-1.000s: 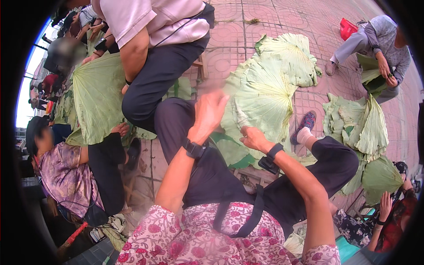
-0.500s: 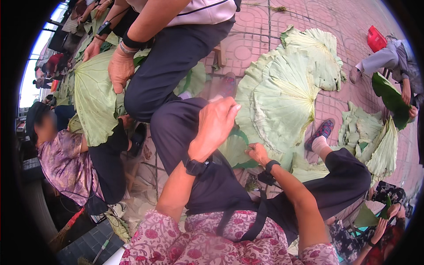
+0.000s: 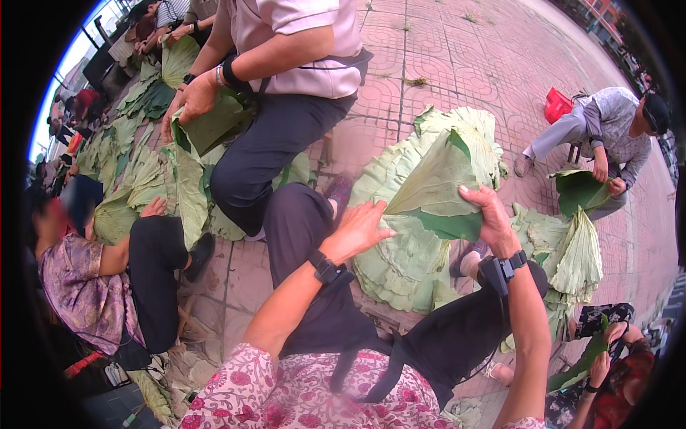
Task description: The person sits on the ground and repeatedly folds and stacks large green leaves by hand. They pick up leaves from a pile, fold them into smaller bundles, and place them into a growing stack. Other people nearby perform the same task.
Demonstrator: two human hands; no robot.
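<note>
Head view: folded lotus leaf (image 3: 436, 187), green, cone-shaped, held above the knees at centre. Right hand (image 3: 493, 218), at 3 o'clock of the leaf, fingers closed on its edge. Left hand (image 3: 355, 230), at 8 o'clock, fingers spread open against the fold. Stack of flat leaves (image 3: 400, 261) on the brick paving (image 3: 429, 64), beneath.

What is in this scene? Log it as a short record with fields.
Setting: brick-paved ground
Left hand: open, at the edge of the folded leaf
Right hand: grips the folded green leaf
Below the hands: pile of large flat leaves
Nearby: seated person in a pale shirt folding a leaf
</note>
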